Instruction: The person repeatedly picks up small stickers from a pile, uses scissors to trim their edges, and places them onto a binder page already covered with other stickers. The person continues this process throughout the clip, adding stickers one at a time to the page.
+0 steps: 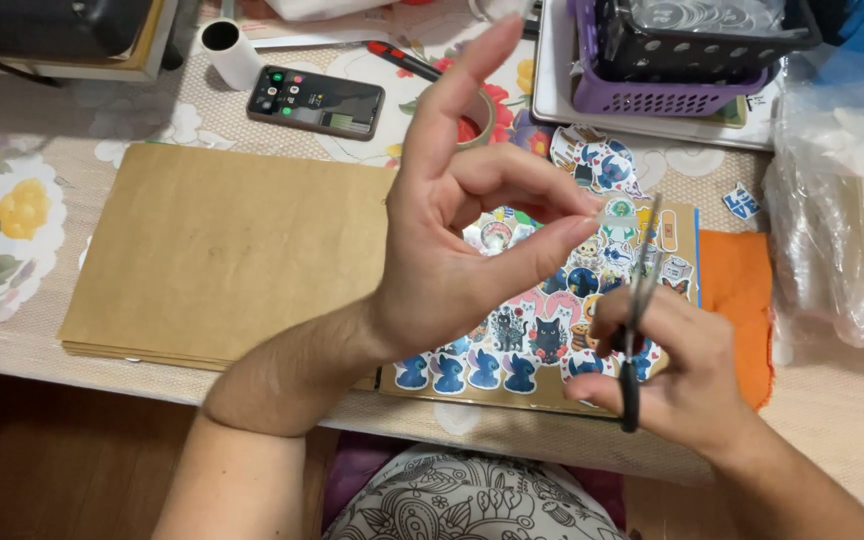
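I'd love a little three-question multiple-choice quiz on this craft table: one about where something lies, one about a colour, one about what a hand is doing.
1. Where does the phone lie?
A. beyond the brown envelopes
B. on the sticker sheet
C. in the basket

2. What colour is the basket at the top?
A. green
B. purple
C. white

3. What is the left hand doing?
A. lying flat on the table
B. gripping the scissors
C. pinching a small clear piece

Answers:
1 A, it rests on the flowered tablecloth past the envelopes.
2 B, its latticed wall is purple.
3 C, thumb and fingers meet on a small clear piece; the right hand holds the scissors.
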